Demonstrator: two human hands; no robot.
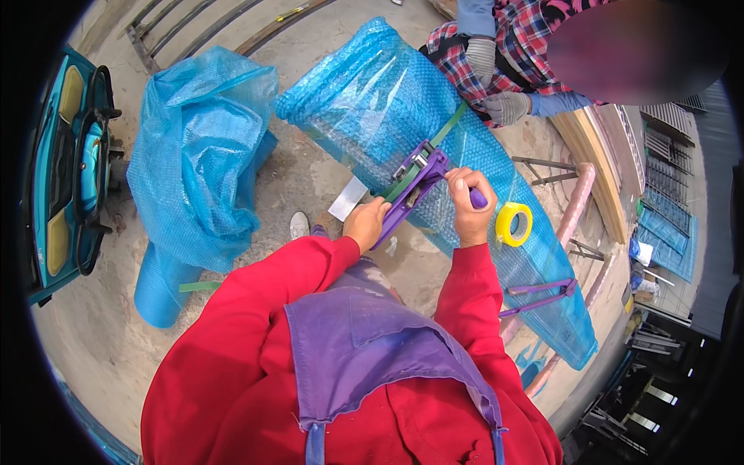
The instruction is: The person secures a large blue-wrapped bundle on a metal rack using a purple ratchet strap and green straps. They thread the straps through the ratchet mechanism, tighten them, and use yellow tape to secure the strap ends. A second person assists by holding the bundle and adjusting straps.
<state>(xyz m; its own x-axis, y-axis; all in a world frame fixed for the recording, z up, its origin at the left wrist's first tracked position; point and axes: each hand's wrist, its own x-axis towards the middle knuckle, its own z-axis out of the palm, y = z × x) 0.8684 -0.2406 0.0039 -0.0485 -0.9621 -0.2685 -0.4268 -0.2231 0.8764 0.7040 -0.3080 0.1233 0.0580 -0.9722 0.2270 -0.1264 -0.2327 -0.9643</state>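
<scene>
A long bundle in blue bubble wrap (341,105) lies crosswise before me. A green strap (449,125) runs over it and through a purple strapping tensioner (428,164). My left hand (364,223) is closed around the tensioner's near end, by the strap. On the other side my right hand (471,208) is closed on the tensioner's lever, near its purple knob. A roll of yellow tape (513,225) sits on the bundle, right of my right hand. A purple long-handled hand tool (542,297) lies farther right on the wrap.
A person in a plaid garment with grey gloves (508,108) is at the bundle's far side. To the left stand a roll of blue bubble wrap (163,291) with loose wrap (198,139) and a teal vehicle (66,170). Pink-wrapped supports (577,198) and wooden boards (593,167) are at right.
</scene>
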